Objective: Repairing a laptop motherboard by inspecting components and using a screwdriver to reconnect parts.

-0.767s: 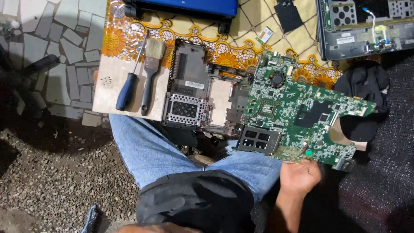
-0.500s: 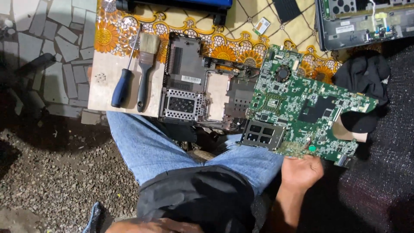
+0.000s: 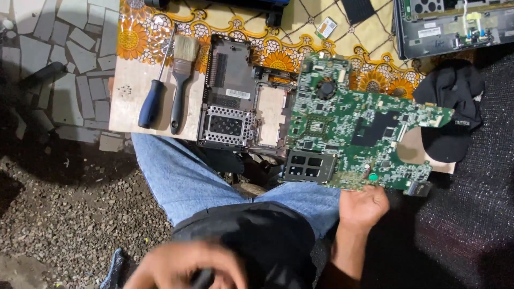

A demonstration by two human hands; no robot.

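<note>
Pinching green motherboard (image 3: 353,131) edge, right hand (image 3: 364,206); left hand (image 3: 182,267) blurred

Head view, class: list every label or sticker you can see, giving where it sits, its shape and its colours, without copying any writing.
White sticker: small rectangle on the dark laptop base, left of the green circuit board.
White label: small strip on the grey laptop shell, top right.
Yellow label: small patch on the same shell.
Green round sticker: on the board's near edge, above the right hand.
</note>
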